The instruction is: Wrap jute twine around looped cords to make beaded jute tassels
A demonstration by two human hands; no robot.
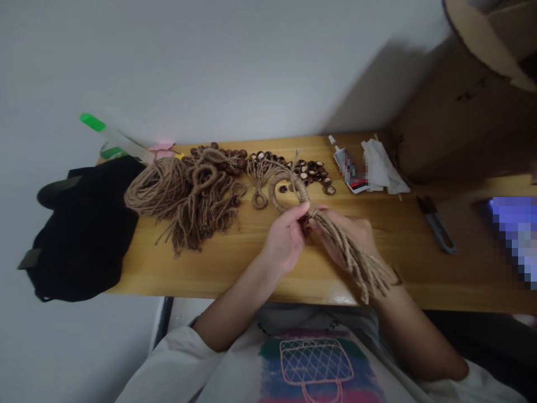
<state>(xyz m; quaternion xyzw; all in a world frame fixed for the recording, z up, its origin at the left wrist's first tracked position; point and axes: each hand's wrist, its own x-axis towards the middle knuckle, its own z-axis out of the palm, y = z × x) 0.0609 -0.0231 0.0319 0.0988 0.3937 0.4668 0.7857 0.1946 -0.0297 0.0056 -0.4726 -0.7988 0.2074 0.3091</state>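
Nearest of all here is the white shirt (pixel 314 364), its printed front filling the bottom edge, and beyond it the wooden table (pixel 235 274) runs right across. Over on the left, a heap of black cloth (pixel 88 229). Now the rope piece (pixel 335 238), up in both hands above the tabletop: its long axis slants, wrapped loop away to the upper left, loose tassel strands trailing lower right, over the right wrist. Left of it, well apart, sits the cord ball (pixel 158 189). The right hand (pixel 356 229) lies beneath the tassel, curled in towards the neck, fingers partly screened by strands. The left hand (pixel 287 238) comes from the other side, thumb pressed on that neck, fingers folded under: a pinch just below the loop. Neither hand is clearly nearer; they meet there. Beyond, the smallest things: brown-rimmed shells (pixel 312 168), scattered behind the loop.
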